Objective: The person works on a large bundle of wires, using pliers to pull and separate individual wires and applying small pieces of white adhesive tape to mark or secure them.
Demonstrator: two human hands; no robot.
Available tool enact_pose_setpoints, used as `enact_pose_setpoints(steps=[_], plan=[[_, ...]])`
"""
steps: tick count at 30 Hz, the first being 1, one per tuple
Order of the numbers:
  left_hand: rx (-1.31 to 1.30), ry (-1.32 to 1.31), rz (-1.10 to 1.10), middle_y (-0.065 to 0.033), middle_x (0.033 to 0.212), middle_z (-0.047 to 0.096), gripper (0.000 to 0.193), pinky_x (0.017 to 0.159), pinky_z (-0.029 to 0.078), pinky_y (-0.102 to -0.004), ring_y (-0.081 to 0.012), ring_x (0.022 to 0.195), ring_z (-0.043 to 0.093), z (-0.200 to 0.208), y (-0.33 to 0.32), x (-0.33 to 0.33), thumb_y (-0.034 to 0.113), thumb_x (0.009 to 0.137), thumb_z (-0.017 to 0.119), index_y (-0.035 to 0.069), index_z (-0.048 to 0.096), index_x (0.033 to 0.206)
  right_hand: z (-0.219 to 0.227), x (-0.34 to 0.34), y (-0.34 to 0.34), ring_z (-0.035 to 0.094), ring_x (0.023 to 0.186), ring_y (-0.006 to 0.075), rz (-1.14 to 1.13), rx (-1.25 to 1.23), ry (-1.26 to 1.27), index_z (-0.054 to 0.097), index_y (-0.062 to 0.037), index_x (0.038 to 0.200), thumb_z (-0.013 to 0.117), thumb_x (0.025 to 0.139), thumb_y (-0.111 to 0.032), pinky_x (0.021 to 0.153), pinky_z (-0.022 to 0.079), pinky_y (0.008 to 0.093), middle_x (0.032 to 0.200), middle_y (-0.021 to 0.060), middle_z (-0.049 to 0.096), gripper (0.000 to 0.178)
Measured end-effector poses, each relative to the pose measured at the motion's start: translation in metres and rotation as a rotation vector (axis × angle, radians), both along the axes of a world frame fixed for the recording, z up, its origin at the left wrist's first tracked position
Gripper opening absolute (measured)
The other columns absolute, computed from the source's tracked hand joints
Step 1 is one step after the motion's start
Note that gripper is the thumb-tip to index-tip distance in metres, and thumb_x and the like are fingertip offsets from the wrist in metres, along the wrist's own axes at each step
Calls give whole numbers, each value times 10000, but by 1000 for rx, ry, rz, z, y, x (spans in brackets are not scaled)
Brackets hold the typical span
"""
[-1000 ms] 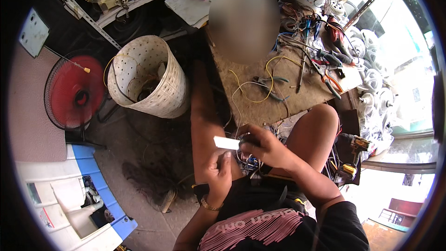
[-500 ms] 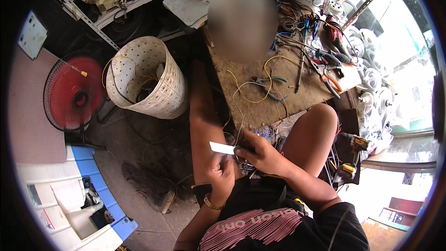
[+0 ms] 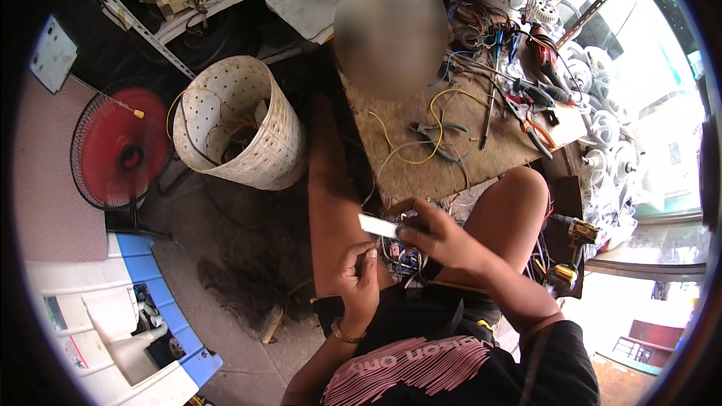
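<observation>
My right hand [image 3: 436, 234] grips a cutter blade [image 3: 378, 226], flat and bright with a slanted end pointing left. Just below the blade, my left hand [image 3: 357, 278] is closed in a pinch, thumb against finger; what sits in it is too small to make out. Under and between the hands, a jumble of small electrical parts and wires [image 3: 407, 261] lies at my lap. A thin pale wire [image 3: 381, 168] runs from the board toward my right hand. On the wooden board [image 3: 406, 184], a yellow wire [image 3: 416, 162] curls over dark-jawed pliers [image 3: 444, 152].
Orange-handled pliers [image 3: 538, 134], a red power tool [image 3: 543, 51] and several hand tools crowd the board's right side. A white perforated bin [image 3: 282, 135] holding wires stands at left, beside a red fan [image 3: 120, 146]. A yellow-black drill [image 3: 575, 252] lies right of my knee.
My right hand has moved slightly right with the blade, away from my left hand. My left fingers have shifted upward a little. More of the electrical parts shows between the hands.
</observation>
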State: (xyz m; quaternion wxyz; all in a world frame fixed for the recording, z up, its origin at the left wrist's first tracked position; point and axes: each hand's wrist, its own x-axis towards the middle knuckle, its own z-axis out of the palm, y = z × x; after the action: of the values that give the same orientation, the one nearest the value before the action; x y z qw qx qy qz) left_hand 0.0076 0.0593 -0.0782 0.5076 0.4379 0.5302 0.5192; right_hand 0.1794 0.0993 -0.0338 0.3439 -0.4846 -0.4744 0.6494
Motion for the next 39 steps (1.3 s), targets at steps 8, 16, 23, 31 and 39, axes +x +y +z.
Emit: enact_pose_setpoints(steps=[8, 16, 23, 31, 39], plan=[[13, -18, -51, 8, 779, 569, 52, 641, 421, -198, -34, 702, 493, -11, -5, 3, -63, 889, 538, -43, 584, 904, -16, -24, -17, 542, 631, 108, -67, 28, 18, 474, 1, 1012, 599, 901, -41, 560, 440, 277, 687, 50, 574, 173], [104, 60, -49, -20, 780, 598, 81, 643, 428, -211, -51, 715, 520, -12, -3, 6, -76, 865, 543, -46, 597, 917, -30, -20, -22, 543, 604, 150, -62, 102, -96, 473, 10, 954, 623, 887, -69, 557, 442, 318, 671, 105, 578, 183], [85, 71, -95, -14, 799, 610, 62, 652, 427, -207, -52, 714, 518, -14, -5, 0, -42, 885, 577, -37, 625, 924, -35, -12, -21, 537, 602, 160, -7, 136, -196, 511, 18, 900, 599, 898, -81, 562, 445, 331, 674, 107, 574, 132], [7, 56, -75, 8, 822, 608, 96, 624, 401, -179, -19, 695, 484, -5, -1, -2, -19, 909, 576, -22, 642, 978, 1, 11, -5, 527, 687, 54, -25, -113, 47, 530, -9, 1062, 546, 955, -124, 583, 413, 198, 768, -9, 555, 158], [23, 59, -70, 28, 670, 534, 48, 528, 371, -212, -18, 595, 449, -17, -4, 2, -25, 897, 558, -14, 587, 861, -8, -15, -24, 468, 561, 54, 8, -258, 69, 449, -25, 1118, 528, 967, -124, 481, 371, 199, 720, 11, 556, 197]])
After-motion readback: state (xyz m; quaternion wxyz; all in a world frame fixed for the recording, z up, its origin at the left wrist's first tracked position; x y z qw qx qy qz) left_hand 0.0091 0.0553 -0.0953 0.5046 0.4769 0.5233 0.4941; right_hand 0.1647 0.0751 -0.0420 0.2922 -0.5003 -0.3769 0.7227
